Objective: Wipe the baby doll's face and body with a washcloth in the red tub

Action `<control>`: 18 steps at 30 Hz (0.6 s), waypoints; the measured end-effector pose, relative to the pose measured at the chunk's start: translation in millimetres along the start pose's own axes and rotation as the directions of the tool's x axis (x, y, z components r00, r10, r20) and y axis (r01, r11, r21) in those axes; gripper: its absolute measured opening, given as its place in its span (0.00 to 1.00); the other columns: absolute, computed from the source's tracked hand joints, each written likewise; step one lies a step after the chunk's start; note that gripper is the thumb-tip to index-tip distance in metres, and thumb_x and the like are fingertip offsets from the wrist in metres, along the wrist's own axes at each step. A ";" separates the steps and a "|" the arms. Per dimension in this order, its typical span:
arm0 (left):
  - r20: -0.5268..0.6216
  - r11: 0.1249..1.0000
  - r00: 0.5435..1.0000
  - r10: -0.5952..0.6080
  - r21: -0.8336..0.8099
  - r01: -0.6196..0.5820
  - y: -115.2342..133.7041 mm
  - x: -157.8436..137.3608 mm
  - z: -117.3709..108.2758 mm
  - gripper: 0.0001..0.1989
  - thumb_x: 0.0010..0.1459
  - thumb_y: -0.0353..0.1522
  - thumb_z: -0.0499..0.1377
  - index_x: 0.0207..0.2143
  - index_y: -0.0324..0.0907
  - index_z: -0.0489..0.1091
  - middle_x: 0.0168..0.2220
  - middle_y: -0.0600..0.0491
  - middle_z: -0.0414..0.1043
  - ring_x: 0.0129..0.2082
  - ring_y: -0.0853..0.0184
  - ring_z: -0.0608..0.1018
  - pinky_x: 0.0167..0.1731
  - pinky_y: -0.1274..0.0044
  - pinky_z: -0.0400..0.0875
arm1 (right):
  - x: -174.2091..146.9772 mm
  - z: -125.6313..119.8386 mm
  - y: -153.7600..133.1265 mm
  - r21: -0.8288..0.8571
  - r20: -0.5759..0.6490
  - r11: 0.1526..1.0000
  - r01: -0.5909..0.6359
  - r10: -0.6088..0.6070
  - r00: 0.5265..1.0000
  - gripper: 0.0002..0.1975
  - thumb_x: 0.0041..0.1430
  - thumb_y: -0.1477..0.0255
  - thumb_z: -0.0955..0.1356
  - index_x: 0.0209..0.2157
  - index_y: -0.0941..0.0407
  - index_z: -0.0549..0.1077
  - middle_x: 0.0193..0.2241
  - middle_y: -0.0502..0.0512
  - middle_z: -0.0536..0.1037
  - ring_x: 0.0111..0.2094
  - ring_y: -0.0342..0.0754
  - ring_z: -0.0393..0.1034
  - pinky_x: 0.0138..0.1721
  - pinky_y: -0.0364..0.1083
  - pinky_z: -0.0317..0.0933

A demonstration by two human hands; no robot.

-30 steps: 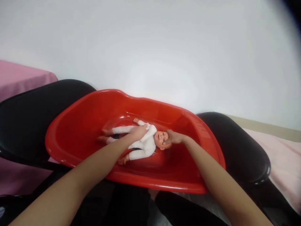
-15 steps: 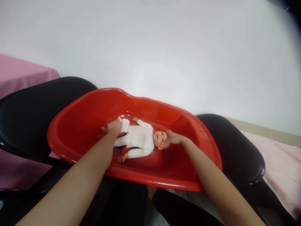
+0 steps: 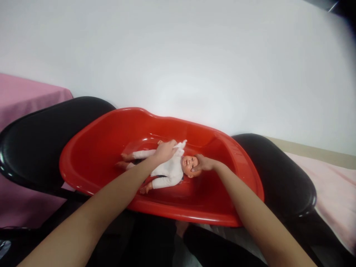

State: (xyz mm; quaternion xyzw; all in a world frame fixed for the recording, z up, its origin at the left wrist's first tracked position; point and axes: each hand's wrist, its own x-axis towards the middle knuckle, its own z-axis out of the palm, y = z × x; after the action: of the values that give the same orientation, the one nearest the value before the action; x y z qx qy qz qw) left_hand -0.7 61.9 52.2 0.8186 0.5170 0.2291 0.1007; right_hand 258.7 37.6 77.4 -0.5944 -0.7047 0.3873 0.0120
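A baby doll (image 3: 167, 168) in a white long-sleeved outfit lies on its back inside a red baby bathtub (image 3: 191, 216), its head toward the right. My right hand (image 3: 205, 163) cups the top and side of the doll's head, thumb by its brow. Over the doll's chest and far arm, my left hand (image 3: 166, 150) is closed on a small white cloth (image 3: 180, 147), whose loose end sticks out to the right toward the doll's neck. That hand and forearm hide part of the doll's middle. Its bare feet point left.
The tub rests between a black padded seat (image 3: 50, 139) on the left and another black seat (image 3: 274, 170) on the right. Pink fabric (image 3: 30, 94) covers something at the far left, and paler pink fabric (image 3: 333, 193) lies at the right. A white wall (image 3: 178, 55) rises behind.
My left hand has moved right with the white cloth, from the doll's legs up to its chest. My right hand stays at the doll's head.
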 end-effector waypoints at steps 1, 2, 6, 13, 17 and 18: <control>0.075 0.997 0.994 0.075 -0.019 -0.074 5.0 -2.7 5.6 0.16 0.65 0.41 0.49 0.48 0.43 0.66 0.40 0.46 0.76 0.39 0.56 0.78 0.40 0.68 0.69 | -0.3 0.1 -0.4 -0.012 -0.005 1.000 -0.008 0.008 1.000 0.37 0.36 0.62 0.79 0.49 0.58 0.70 0.44 0.60 0.77 0.45 0.57 0.72 0.45 0.50 0.66; 0.150 0.990 0.979 0.138 -0.032 -0.134 7.7 -5.7 10.9 0.16 0.64 0.41 0.50 0.49 0.43 0.67 0.40 0.46 0.77 0.38 0.57 0.79 0.40 0.68 0.69 | -0.6 0.2 -0.8 -0.025 -0.004 1.000 -0.013 0.013 1.000 0.37 0.37 0.62 0.79 0.49 0.58 0.69 0.45 0.61 0.76 0.45 0.57 0.71 0.45 0.50 0.66; 0.274 0.973 0.933 0.232 -0.060 -0.224 1.6 -13.3 26.3 0.21 0.62 0.40 0.52 0.56 0.47 0.66 0.49 0.47 0.75 0.47 0.58 0.77 0.49 0.68 0.67 | -1.7 0.2 -2.2 -0.097 0.013 0.995 -0.022 0.023 1.000 0.40 0.39 0.59 0.78 0.53 0.60 0.65 0.49 0.64 0.72 0.46 0.57 0.70 0.44 0.50 0.67; 0.214 0.973 0.951 0.224 -0.102 -0.207 -18.9 -12.5 41.1 0.22 0.65 0.37 0.50 0.61 0.58 0.62 0.63 0.57 0.63 0.64 0.65 0.63 0.61 0.69 0.55 | -1.8 0.1 -3.4 -0.160 0.006 0.986 -0.042 0.043 0.999 0.43 0.40 0.56 0.76 0.55 0.61 0.63 0.52 0.66 0.69 0.48 0.57 0.69 0.46 0.49 0.66; 0.199 0.996 0.976 0.090 -0.039 -0.084 -35.5 -13.3 41.3 0.25 0.65 0.31 0.45 0.62 0.57 0.60 0.64 0.57 0.61 0.64 0.63 0.62 0.62 0.66 0.52 | -2.3 -0.9 -2.1 -0.147 0.015 0.988 -0.038 0.040 0.999 0.44 0.39 0.53 0.76 0.55 0.60 0.63 0.53 0.66 0.68 0.49 0.58 0.68 0.46 0.49 0.66; 0.210 0.998 0.976 0.057 -0.025 -0.053 -41.3 -13.3 39.5 0.25 0.65 0.30 0.44 0.63 0.55 0.60 0.65 0.56 0.60 0.64 0.63 0.62 0.63 0.67 0.51 | -2.2 -1.2 -1.4 -0.148 0.018 0.988 -0.040 0.043 0.999 0.44 0.39 0.53 0.76 0.54 0.60 0.63 0.53 0.66 0.68 0.49 0.58 0.68 0.46 0.50 0.66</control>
State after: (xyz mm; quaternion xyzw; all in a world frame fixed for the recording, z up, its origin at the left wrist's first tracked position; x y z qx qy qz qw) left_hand -19.6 71.3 -2.6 0.8512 0.4784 0.1487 0.1562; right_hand 258.8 36.4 80.0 -0.6042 -0.7189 0.3405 -0.0474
